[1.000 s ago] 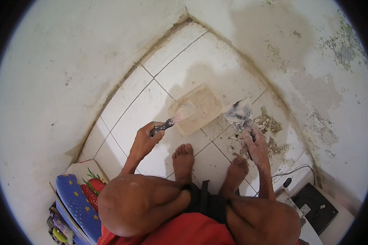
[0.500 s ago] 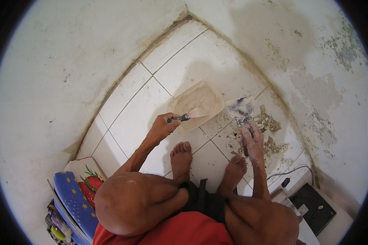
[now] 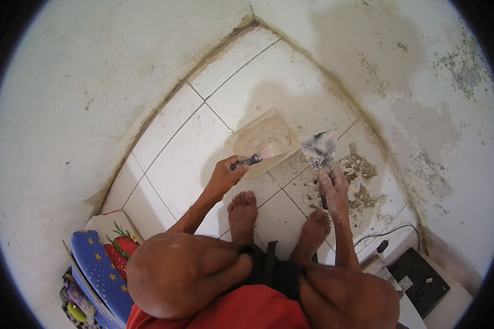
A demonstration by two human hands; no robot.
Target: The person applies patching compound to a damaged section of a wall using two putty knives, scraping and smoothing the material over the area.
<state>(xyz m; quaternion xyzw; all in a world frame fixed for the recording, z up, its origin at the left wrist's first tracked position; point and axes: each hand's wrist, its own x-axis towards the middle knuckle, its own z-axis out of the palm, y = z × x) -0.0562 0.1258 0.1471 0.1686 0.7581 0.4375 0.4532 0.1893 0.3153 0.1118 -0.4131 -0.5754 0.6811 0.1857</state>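
Note:
My left hand (image 3: 228, 175) is closed round the dark handle of a putty knife (image 3: 250, 161). Its pale, smeared blade reaches over a rectangular plastic tub (image 3: 234, 143), which holds a beige paste (image 3: 260, 133). On the right, my powder-covered right hand (image 3: 335, 189) grips a wide scraper (image 3: 319, 148) by its handle. Whitish paste coats parts of that broad blade, with dark metal showing between. The scraper is held beside the tub's right side, above the floor. Both hands are in front of my bare feet.
Crumbled plaster debris (image 3: 359, 172) lies on the white tiles right of the scraper. Stained, peeling walls meet at the far corner. A blue starred cushion (image 3: 96, 255) stands at lower left; a black flat device (image 3: 418, 279) and a cable (image 3: 392, 227) are at lower right.
My left hand and the putty knife have shifted slightly right, the blade lying further over the tub. The right hand has brought the scraper a little left, nearer the tub.

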